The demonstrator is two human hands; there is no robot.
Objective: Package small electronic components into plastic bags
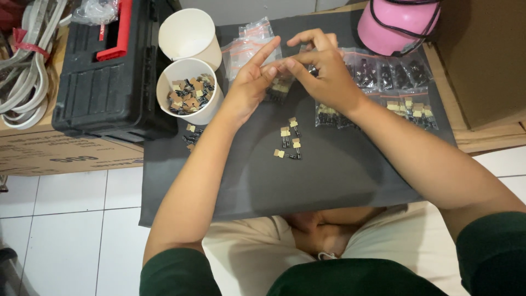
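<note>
Both hands point(287, 68) pinch a small clear bag point(280, 86) of black, tan-taped parts.

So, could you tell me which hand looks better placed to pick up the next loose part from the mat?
Probably the right hand: the loose parts lie just below it on the dark mat. The left hand is about as near, but seems to steady the small bag both hands hold.

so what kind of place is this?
Likely a home floor workspace for packing small parts: white floor tiles, a dark mat spread over them, a black toolbox, and zip bags of parts.
</note>
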